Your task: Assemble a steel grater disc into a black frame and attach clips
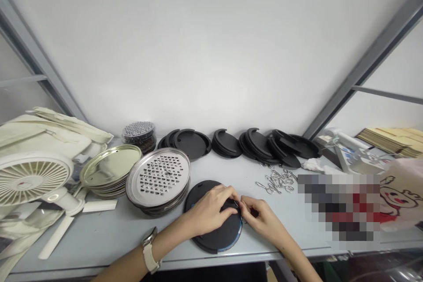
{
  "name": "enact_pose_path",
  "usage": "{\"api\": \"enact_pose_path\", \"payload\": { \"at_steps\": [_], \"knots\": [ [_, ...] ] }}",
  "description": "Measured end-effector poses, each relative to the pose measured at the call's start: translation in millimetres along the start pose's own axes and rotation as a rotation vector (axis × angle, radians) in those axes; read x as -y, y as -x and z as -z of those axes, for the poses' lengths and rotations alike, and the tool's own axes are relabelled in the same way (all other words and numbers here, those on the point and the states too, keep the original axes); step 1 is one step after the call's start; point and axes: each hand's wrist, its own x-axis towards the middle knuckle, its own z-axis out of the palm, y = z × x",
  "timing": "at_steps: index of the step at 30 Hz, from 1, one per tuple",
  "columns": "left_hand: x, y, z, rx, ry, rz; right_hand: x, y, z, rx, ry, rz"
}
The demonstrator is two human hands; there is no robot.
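Note:
A black round disc (216, 229), with a strip of blue and silver along its right rim, lies flat near the front of the table. My left hand (213, 211) rests over it, fingers curled and thumb pressed against its face by the right edge. At that same edge, my right hand (262, 220) pinches with thumb and forefinger. A small shiny metal clip (236, 202) shows between the two hands' fingertips, mostly hidden by them. Loose metal clips (279, 180) lie in a pile beyond my right hand.
Left of the disc stand a stack of perforated metal discs (158, 178), a stack of gold-toned lids (110, 165) and a white fan (31, 178). Black round trays (191, 143) line the wall. On the right are a printed bag (401, 198) and wooden boards (393, 141).

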Motion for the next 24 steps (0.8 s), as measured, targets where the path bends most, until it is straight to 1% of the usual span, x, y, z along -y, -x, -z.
{"api": "enact_pose_path", "payload": {
  "at_steps": [9,19,24],
  "knots": [
    [0.2,0.0,1.0,0.012,0.007,-0.011,-3.9,1.0,-0.7,-0.014,-0.018,-0.019],
    [-4.3,0.3,3.8,-0.002,-0.008,-0.02,3.5,1.9,0.0,-0.023,0.005,0.034],
    [-5.4,-0.1,4.0,0.006,-0.038,-0.034,2.7,1.7,0.2,-0.013,0.011,0.022]
  ]
}}
